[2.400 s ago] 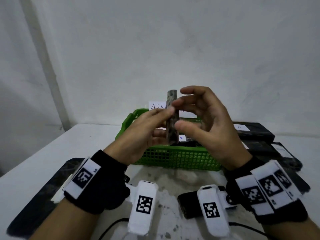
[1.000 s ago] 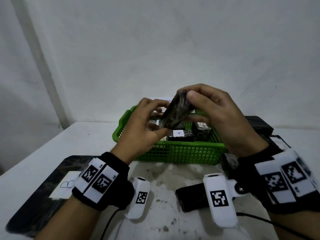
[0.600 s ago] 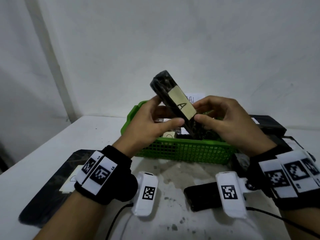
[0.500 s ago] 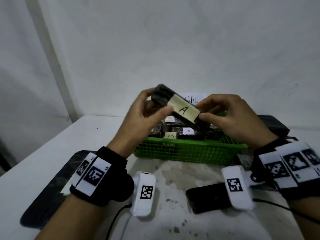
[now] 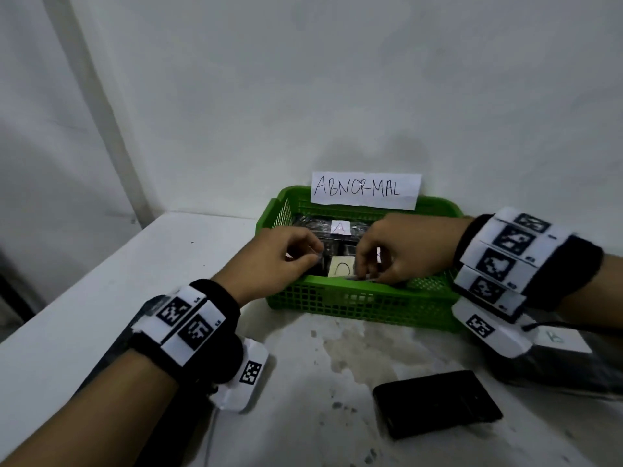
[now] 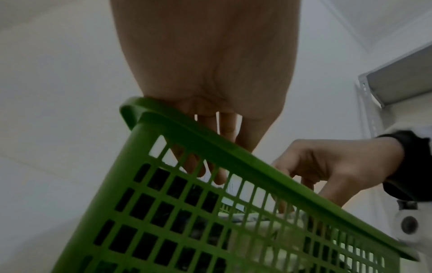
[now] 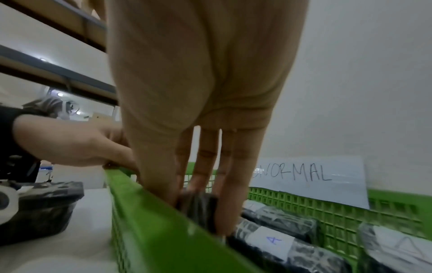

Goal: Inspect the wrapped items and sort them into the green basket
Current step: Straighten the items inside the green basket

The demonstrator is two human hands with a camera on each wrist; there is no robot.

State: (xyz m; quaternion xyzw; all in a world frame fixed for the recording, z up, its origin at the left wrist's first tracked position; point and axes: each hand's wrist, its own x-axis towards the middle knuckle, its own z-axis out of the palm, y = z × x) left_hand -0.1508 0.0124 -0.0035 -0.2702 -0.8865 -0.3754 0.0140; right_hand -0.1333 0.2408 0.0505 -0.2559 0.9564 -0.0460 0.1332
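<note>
The green basket point(image 5: 357, 303) stands against the wall with several dark wrapped items inside, one labelled A point(image 5: 338, 227). Both hands reach over its front rim. Between them lies a dark wrapped item point(image 5: 341, 268) with a cream label, low in the basket. My left hand point(image 5: 315, 257) pinches its left end with curled fingers. In the right wrist view my right hand point(image 7: 198, 200) grips the item point(image 7: 202, 209) between thumb and fingers. The left wrist view shows my left hand point(image 6: 210, 173) behind the basket mesh point(image 6: 210, 230).
A paper sign reading ABNORMAL point(image 5: 365, 190) is fixed at the basket's back edge. A black flat object point(image 5: 438, 402) lies on the white table in front. More dark wrapped items lie at the right point(image 5: 566, 365) and at the left point(image 7: 39, 206) of the basket.
The wrapped item was held up in front of me and turned over until its label showed. Both hands have since lowered it into the green basket.
</note>
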